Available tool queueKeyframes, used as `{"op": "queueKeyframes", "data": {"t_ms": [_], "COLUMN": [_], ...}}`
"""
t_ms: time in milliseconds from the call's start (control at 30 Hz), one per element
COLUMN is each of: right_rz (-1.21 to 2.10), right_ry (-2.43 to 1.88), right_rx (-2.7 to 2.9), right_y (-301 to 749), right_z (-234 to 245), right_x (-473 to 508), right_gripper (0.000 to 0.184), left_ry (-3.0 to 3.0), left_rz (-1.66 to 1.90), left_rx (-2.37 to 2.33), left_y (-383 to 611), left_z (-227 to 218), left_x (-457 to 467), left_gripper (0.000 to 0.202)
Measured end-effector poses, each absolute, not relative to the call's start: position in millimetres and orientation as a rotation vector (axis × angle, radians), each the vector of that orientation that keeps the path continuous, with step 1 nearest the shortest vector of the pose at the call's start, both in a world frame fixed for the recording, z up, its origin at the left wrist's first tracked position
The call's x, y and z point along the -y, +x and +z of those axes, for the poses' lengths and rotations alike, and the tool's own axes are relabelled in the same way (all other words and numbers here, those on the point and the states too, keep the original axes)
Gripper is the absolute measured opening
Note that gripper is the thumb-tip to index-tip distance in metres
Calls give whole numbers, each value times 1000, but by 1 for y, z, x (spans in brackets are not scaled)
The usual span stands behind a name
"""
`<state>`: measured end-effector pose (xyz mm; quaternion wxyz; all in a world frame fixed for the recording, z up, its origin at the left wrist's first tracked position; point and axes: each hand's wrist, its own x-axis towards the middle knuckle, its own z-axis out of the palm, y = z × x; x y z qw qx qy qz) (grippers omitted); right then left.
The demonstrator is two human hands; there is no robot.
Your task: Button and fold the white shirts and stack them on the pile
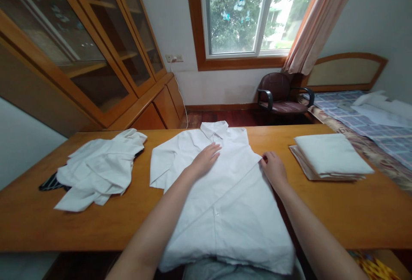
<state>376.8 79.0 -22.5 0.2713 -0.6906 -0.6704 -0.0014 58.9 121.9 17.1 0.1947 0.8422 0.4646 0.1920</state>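
A white collared shirt [225,203] lies spread on the wooden table [354,215], collar at the far side, hem hanging over the near edge. Its right sleeve is folded across the body along a diagonal crease. My left hand [206,158] rests flat on the chest of the shirt, fingers stretched toward the collar. My right hand [273,168] is at the shirt's right edge with its fingers curled in, pinching the fold of the cloth there.
A loose heap of white garments [99,168] over a dark striped piece lies at the left. A stack of folded white clothes [331,155] sits at the right. Behind the table are a glass-fronted cabinet, a dark chair [283,93] and a bed [370,117].
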Motion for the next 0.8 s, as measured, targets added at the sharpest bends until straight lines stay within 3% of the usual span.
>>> {"op": "queueKeyframes", "data": {"t_ms": [133,300,567,800], "right_rz": [-10,-31,14,111], "right_ry": [-1832,-1814,-1774,-1678], "right_rx": [1834,1937,1967,2012], "right_y": [383,388,386,377], "right_z": [-22,-20,-29,-30], "right_x": [-75,-68,-73,-83], "right_gripper": [12,9,6,17], "left_ry": [2413,2402,2465,2672], "left_rz": [268,216,226,388], "left_rx": [-1548,-1725,-1908,-1515], "left_y": [78,77,91,114], "left_z": [-6,-19,9,16], "left_x": [-156,-162,-160,-185], "left_gripper": [52,55,39,33]}}
